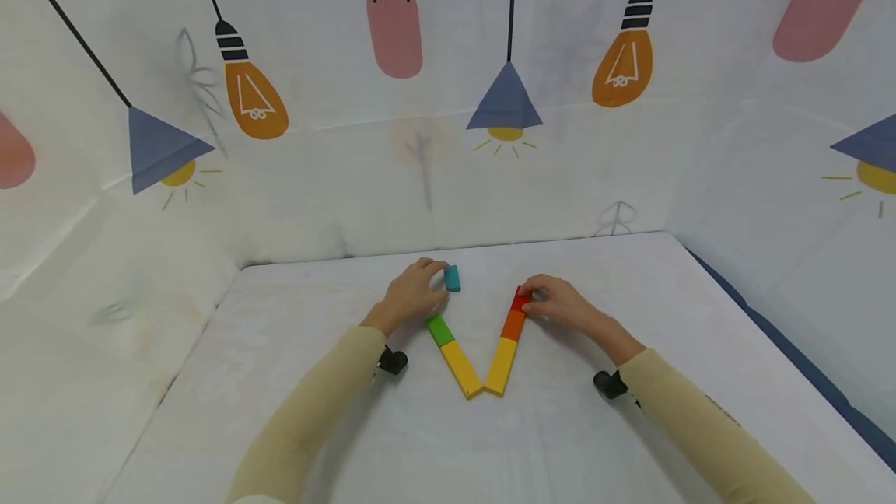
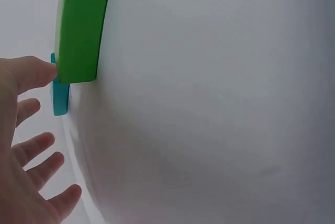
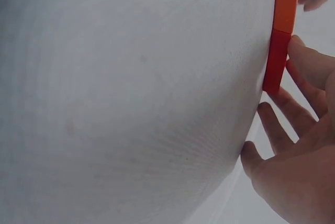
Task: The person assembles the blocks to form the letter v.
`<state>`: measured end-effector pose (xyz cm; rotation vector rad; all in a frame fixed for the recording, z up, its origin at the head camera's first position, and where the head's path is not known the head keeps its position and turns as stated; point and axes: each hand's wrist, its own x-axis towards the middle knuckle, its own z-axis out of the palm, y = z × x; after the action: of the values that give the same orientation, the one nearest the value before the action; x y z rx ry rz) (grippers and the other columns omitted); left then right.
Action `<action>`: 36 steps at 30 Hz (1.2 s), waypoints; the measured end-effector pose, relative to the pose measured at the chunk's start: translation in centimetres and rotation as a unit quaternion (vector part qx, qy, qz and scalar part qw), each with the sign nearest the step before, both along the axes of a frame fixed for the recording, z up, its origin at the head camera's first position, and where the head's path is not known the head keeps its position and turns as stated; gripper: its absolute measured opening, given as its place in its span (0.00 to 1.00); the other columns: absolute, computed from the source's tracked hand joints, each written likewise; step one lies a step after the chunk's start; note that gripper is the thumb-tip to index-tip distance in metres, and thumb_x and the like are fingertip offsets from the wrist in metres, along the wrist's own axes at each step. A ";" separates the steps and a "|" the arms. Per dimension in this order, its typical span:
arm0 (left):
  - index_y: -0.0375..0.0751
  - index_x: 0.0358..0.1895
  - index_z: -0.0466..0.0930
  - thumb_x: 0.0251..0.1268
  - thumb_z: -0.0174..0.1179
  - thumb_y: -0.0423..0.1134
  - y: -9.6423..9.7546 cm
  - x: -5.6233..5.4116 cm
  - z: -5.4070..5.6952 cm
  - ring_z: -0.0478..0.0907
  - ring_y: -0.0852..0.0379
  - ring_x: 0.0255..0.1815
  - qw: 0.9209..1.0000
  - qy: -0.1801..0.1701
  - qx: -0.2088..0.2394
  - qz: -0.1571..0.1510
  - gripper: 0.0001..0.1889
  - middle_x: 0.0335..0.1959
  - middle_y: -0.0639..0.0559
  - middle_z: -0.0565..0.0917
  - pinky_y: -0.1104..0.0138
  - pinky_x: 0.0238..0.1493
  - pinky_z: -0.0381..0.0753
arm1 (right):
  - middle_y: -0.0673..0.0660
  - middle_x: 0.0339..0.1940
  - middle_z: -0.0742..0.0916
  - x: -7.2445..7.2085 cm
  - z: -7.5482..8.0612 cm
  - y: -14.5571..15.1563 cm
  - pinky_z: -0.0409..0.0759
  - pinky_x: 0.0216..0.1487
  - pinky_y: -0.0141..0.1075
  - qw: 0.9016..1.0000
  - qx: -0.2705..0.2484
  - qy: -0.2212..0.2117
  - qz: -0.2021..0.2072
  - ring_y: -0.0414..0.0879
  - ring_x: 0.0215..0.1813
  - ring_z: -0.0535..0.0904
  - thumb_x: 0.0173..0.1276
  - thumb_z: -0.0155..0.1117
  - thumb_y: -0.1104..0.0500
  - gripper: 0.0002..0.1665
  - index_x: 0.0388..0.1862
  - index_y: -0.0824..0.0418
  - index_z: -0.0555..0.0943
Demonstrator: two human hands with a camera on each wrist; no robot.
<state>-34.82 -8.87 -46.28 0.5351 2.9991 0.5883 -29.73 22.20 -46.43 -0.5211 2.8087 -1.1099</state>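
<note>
On the white table, coloured blocks form a V. Its left arm has a green block [image 1: 439, 330] above a yellow block [image 1: 462, 369]. The right arm runs from another yellow block [image 1: 501, 366] through an orange block [image 1: 513, 325] to a red block [image 1: 519, 300]. My right hand [image 1: 565, 303] pinches the red block, thumb at its side and a finger at its far end in the right wrist view. A teal block [image 1: 453, 278] lies beyond the green one. Beside it is my left hand [image 1: 411, 292], fingers spread and fingertips close to the teal block's left side.
Behind the white tabletop [image 1: 308, 333] hangs a pale cloth wall [image 1: 336, 177] printed with lamps and bulbs. The cloth also rises at both sides. Black wrist straps show below each sleeve.
</note>
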 end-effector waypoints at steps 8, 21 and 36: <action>0.58 0.71 0.67 0.63 0.60 0.50 0.7 -0.7 0.5 0.64 0.46 0.74 1.000 -0.007 0.000 -0.006 0.31 0.76 0.48 0.63 0.47 0.70 0.70 | 0.62 0.59 0.83 -0.1 0.0 -0.1 0.70 0.70 0.58 1.000 0.005 0.006 0.004 0.59 0.62 0.74 0.67 0.67 0.60 0.16 0.53 0.61 0.82; 0.54 0.72 0.67 0.64 0.62 0.49 1.1 -1.1 0.6 0.63 0.46 0.75 0.999 -0.017 0.012 -0.040 0.32 0.75 0.48 0.66 0.49 0.72 0.68 | 0.62 0.59 0.83 -0.2 0.0 -0.1 0.69 0.70 0.58 1.000 0.001 0.005 -0.005 0.60 0.63 0.75 0.66 0.67 0.61 0.15 0.52 0.61 0.82; 0.50 0.69 0.71 0.65 0.62 0.48 1.5 -1.1 0.0 0.68 0.48 0.71 0.999 -0.004 0.000 -0.047 0.28 0.71 0.50 0.73 0.54 0.73 0.67 | 0.62 0.60 0.82 0.0 0.0 0.1 0.68 0.71 0.58 1.000 0.001 -0.007 -0.010 0.59 0.64 0.74 0.67 0.67 0.60 0.15 0.52 0.60 0.82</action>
<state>-35.97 -7.36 -46.28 0.6667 2.9474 0.5837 -29.75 22.28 -46.47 -0.4838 2.8083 -1.1096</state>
